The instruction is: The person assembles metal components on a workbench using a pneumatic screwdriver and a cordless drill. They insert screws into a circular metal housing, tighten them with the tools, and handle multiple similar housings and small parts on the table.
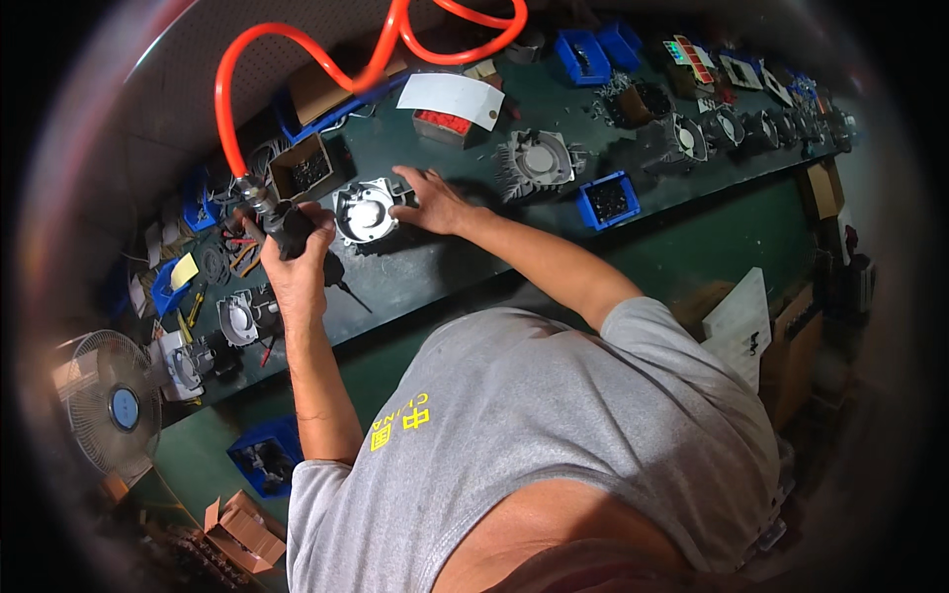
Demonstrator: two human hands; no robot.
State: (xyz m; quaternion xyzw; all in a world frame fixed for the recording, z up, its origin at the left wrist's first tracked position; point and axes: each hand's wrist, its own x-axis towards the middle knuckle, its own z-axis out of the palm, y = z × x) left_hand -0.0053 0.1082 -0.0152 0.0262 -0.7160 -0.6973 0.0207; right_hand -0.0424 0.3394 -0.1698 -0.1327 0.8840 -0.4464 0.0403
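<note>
My left hand (299,242) is wrapped round a black air tool (289,227), held over the workbench. A metal fitting joins its upper end to a bright orange-red air hose (225,109). Just right of it, a silvery cast metal housing (367,213) with a round hollow lies on the bench. My right hand (435,202) grips the right side of this housing between thumb and fingers. Below the left hand shows a thin dark pointed shape (351,291); whether it is the tool's bit or its shadow is unclear.
Behind the housing stand a carton of small dark parts (301,168) and a box of red pieces (442,127) under white paper. A finned housing (541,163) and a blue bin (608,201) are to the right. More housings (237,318) and a fan (111,395) stand left.
</note>
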